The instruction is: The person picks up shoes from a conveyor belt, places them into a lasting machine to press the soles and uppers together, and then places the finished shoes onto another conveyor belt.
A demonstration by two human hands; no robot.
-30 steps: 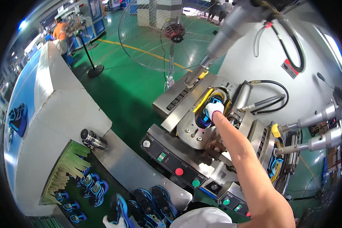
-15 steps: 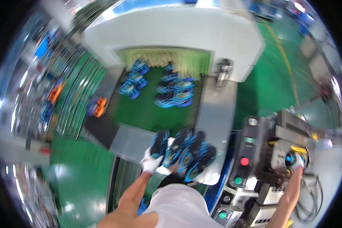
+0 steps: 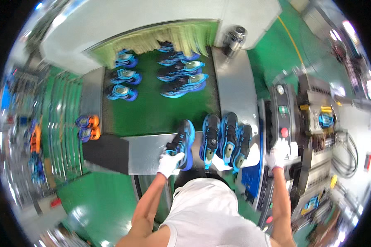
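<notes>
My left hand [image 3: 169, 164], in a white glove, grips the heel end of a black and blue sneaker [image 3: 184, 140] over the steel ledge [image 3: 146, 154]. To its right, three matching sneakers [image 3: 228, 138] lie side by side, toes pointing away from me. My right hand [image 3: 279, 154], also gloved and somewhat blurred, is beside the dark control panel [image 3: 281, 109] below its red button. Its fingers look spread, with nothing seen in them. Farther right, a blue shoe [image 3: 326, 120] sits in the machine [image 3: 315, 99].
Two groups of blue sneakers [image 3: 181, 78] stand on the green conveyor belt [image 3: 148, 117], by a fringed curtain [image 3: 152, 39]. A metal flask [image 3: 235, 39] stands on the right-hand ledge. Orange and purple shoes [image 3: 88, 127] sit at the left, near a metal rack [image 3: 62, 119]. Cables [image 3: 346, 152] hang at right.
My right hand has come away from the shoe in the machine and moved left to the control panel. The sneaker in my left hand now stands farther apart from the other three.
</notes>
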